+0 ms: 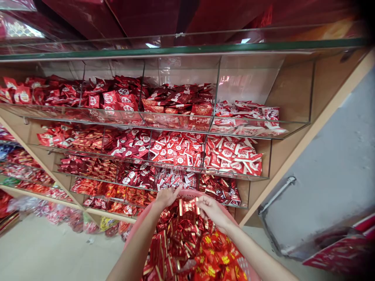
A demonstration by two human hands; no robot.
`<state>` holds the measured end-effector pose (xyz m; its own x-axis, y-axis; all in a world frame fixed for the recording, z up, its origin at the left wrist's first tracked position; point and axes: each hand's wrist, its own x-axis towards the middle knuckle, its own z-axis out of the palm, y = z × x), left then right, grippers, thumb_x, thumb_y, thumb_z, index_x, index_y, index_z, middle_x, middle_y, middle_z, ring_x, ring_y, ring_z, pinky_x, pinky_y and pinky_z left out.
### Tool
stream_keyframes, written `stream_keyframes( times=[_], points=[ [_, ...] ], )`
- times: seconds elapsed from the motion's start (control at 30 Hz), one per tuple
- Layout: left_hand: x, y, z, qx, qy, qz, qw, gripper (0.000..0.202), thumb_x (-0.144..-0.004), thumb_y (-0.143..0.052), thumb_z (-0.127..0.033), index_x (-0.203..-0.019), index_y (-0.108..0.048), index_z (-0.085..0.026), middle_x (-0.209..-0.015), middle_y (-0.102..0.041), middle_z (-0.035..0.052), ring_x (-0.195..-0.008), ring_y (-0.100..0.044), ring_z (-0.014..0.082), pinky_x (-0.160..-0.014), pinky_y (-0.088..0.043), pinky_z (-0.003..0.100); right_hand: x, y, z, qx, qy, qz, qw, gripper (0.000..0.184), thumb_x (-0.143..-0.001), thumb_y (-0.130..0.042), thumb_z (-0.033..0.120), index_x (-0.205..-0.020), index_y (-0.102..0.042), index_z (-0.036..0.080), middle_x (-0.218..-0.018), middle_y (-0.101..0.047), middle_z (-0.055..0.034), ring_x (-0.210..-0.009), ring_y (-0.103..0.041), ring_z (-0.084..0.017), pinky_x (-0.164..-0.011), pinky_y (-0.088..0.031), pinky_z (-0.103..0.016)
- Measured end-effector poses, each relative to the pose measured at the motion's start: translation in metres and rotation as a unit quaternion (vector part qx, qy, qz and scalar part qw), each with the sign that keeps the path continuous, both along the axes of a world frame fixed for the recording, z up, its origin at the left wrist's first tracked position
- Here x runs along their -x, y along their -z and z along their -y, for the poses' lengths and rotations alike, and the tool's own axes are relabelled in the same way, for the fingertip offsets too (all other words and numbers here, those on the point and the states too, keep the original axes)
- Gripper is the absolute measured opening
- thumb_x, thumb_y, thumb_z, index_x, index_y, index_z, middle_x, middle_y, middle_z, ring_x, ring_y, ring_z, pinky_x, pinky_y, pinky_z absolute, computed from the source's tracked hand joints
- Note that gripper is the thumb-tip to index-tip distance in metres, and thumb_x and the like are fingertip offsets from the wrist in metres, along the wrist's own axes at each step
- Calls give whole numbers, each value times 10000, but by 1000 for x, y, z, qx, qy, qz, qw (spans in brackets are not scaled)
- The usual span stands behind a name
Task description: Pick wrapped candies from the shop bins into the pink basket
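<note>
A wrapped candy (pixel 189 207) in shiny red and gold foil is pinched between the thumb and fingers of my right hand (pixel 213 211), above the basket. My left hand (pixel 168 196) is at the far rim of the pink plastic basket (pixel 195 192), its visible fingers stretched out and nothing seen in them. Whether it touches the rim is unclear. Heaped in the basket are red-and-gold foil candies (pixel 172 242) and, at the right, bright red packets with yellow print (pixel 215 253).
Glass-fronted shelves (pixel 181 121) rise ahead, their divided compartments filled with red packets (pixel 234 154). A green-edged glass shelf (pixel 187 50) crosses overhead. Bagged goods (pixel 73 216) lie on the floor (pixel 58 253) at left. A grey wall (pixel 319 175) stands at right.
</note>
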<state>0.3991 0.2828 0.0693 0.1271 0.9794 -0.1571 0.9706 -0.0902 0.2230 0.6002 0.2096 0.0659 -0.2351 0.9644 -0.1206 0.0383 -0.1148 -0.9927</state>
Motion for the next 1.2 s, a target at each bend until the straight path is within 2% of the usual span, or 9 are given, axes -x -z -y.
stream_keyframes(
  times=[0.2,0.33,0.47,0.6,0.73,0.83,0.9,1.07,1.2],
  points=[
    [-1,-1,0,3,1,-10,1000,921,-735,37,-722,-994,-640,-153,-1003,-677,176,-997,-603,324,-854,-434,434,13,6,1,66,-14,25,997,129,-719,-533,288,-676,-456,194,-400,-453,86,-353,-376,-60,-354,-240,-168],
    [-1,-1,0,4,8,-15,1000,877,-764,12,-692,-1022,-632,-156,-1017,-673,176,-995,-604,322,-841,-437,432,33,12,1,23,-38,77,996,63,-713,-508,206,-673,-461,193,-399,-433,97,-339,-417,-67,-346,-251,-163],
    [-1,-1,1,6,13,-13,1000,854,-771,0,-687,-1007,-638,-170,-1027,-672,168,-1004,-602,315,-847,-432,429,53,14,6,-38,-106,167,979,76,-685,-490,135,-646,-460,194,-404,-440,96,-354,-471,-76,-381,-298,-166],
    [-1,-1,1,6,2,-7,1000,898,-740,12,-726,-996,-637,-159,-1008,-673,181,-1002,-600,327,-851,-428,444,61,5,14,-96,-189,295,932,98,-656,-476,99,-628,-521,182,-435,-479,83,-396,-501,-73,-451,-333,-174],
    [0,1,1,5,2,-6,1000,935,-718,31,-744,-1018,-628,-151,-1009,-670,185,-1005,-598,327,-859,-425,443,58,-4,18,-182,-280,404,851,156,-642,-494,98,-676,-619,187,-636,-642,22,-589,-571,-116,-523,-347,-200],
    [0,0,2,8,0,0,1000,951,-713,54,-742,-991,-636,-149,-1001,-672,191,-999,-600,333,-853,-426,452,57,-1,17,-213,-346,451,795,235,-685,-484,108,-795,-670,200,-830,-696,-21,-738,-605,-154,-570,-364,-220],
    [-1,0,2,6,0,2,1000,954,-713,61,-739,-982,-639,-151,-996,-674,190,-994,-602,333,-851,-428,456,57,6,17,-213,-364,468,777,273,-710,-473,103,-855,-681,205,-890,-700,-37,-796,-616,-168,-604,-381,-229],
    [-1,-1,1,3,3,1,1000,942,-714,45,-743,-986,-639,-157,-989,-680,180,-990,-605,330,-851,-429,460,59,17,22,-219,-337,477,782,263,-707,-523,119,-881,-685,232,-907,-700,-26,-832,-622,-173,-630,-394,-223],
    [0,1,1,-1,-1,2,1000,937,-717,52,-738,-967,-642,-160,-970,-684,181,-978,-611,329,-843,-435,457,56,0,22,-264,-254,436,822,175,-749,-523,166,-841,-663,219,-820,-693,-18,-763,-614,-165,-643,-389,-232]
  ],
)
